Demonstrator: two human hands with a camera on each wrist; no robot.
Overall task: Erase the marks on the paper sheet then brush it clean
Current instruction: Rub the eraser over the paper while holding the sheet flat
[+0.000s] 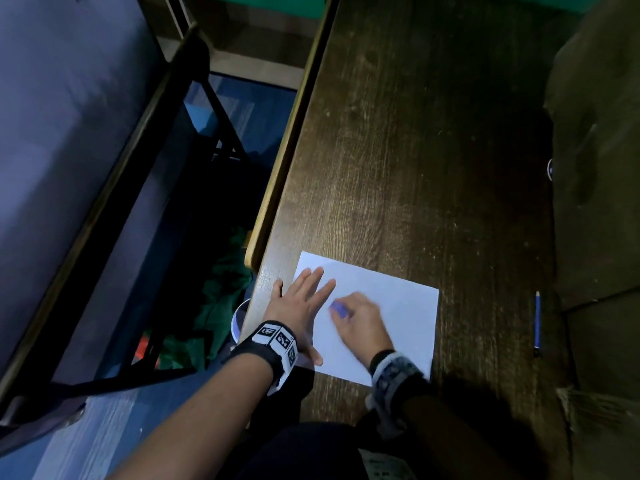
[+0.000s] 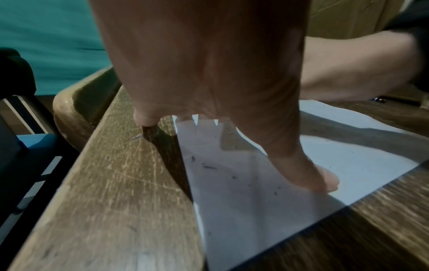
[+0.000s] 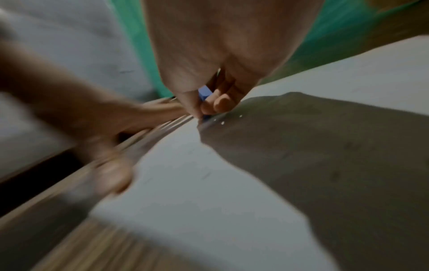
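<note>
White paper sheet (image 1: 391, 317) flat near the desk's (image 1: 415, 150) left front edge, flecked with dark crumbs (image 2: 210, 167). Blue eraser (image 1: 337, 309) pinched in right hand (image 1: 360, 320), tip on sheet. Left hand (image 1: 298, 303) spread flat, fingers straight, pressing sheet's left edge. Blue pencil (image 1: 537, 323) well apart toward desk's right edge. Green cloth (image 1: 221, 289) on floor.

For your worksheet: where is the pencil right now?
In the head view, the pencil lies on the table, right of the paper sheet, untouched.
</note>
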